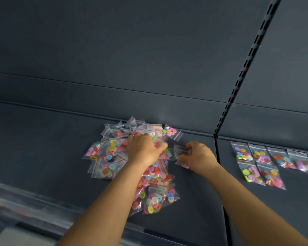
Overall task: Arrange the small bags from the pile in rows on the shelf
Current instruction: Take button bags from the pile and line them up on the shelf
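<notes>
A pile of small clear zip bags [114, 153] filled with colourful buttons lies on the dark shelf [43, 148], near its back wall. My left hand [144, 150] rests on top of the pile with fingers curled into the bags. Just right of the pile, my right hand [197, 157] grips a small bag of buttons [180, 151]. On the neighbouring shelf section to the right, several button bags [260, 162] lie flat in two rows.
A slotted upright post [242, 80] divides the two shelf sections. The dark back panel [132, 50] rises behind the pile. A blurred clear strip along the shelf's front edge [34, 201] runs at lower left.
</notes>
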A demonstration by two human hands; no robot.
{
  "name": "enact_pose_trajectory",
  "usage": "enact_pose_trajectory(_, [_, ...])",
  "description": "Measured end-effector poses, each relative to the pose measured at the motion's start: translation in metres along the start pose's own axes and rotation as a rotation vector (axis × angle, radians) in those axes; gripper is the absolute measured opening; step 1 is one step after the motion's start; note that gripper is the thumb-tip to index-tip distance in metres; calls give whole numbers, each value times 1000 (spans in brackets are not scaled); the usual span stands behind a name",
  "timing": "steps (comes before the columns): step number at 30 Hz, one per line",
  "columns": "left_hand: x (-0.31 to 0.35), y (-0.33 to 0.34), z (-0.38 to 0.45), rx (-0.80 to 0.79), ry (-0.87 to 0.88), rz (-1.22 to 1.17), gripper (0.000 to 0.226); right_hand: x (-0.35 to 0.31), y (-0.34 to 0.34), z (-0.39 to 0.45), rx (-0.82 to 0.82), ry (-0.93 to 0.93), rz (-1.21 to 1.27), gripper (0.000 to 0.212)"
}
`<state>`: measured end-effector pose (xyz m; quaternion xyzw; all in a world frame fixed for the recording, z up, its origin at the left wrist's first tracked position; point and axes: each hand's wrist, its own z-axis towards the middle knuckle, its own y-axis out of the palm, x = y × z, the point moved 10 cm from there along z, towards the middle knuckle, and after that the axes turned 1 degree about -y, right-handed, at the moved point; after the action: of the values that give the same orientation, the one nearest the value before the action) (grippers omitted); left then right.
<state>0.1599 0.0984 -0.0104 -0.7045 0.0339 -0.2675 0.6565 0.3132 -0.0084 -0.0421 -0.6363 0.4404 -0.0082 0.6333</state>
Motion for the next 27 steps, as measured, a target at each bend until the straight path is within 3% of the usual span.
enact_pose_trajectory(3, [-3,-2,0,31,-11,4,56,6,-7,-5,64,34,-17,35])
enact_pose_trajectory(11, [-5,-3,-8,47,-38,-154,35,7,-7,-12,38,88,20,5])
enact_pose_trajectory(16, [-1,-23,-22,123,32,-397,11,9,-12,-21,120,8,115,15])
enact_pose_trajectory(22, [13,-54,-42,228,107,-607,13,7,-53,-47,254,-108,502,7])
enact_pose_trajectory(27, [50,-49,-59,119,95,-878,7,21,-87,-67,278,-143,830,14])
